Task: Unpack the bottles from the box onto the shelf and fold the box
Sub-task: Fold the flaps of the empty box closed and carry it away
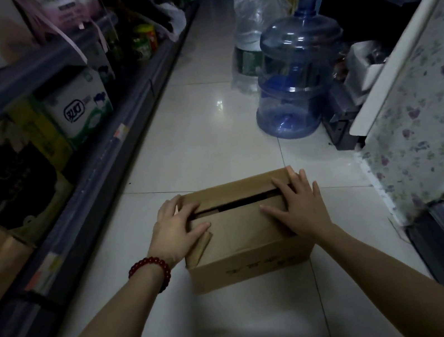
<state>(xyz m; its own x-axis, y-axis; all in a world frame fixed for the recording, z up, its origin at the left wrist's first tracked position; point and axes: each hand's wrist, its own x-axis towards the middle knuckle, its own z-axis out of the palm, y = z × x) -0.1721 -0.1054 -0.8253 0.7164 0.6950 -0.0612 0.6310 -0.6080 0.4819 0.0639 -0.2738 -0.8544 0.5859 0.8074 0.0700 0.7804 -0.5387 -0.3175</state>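
A brown cardboard box [241,235] stands on the white tiled floor in the aisle, its top flaps nearly closed with a dark slit between them. My left hand [179,227], with a red bead bracelet at the wrist, rests flat on the left end of the top flaps. On the right end lies my right hand [299,205], fingers straight and spread, fingertips reaching the slit. No bottles from inside the box are visible. A dark shelf [92,172] runs along the left side of the aisle.
The left shelf holds cartons and packs of goods. Two large blue water jugs [297,79] stand on the floor at the right, beyond the box. A surface covered in a floral cloth [426,116] juts out at the right.
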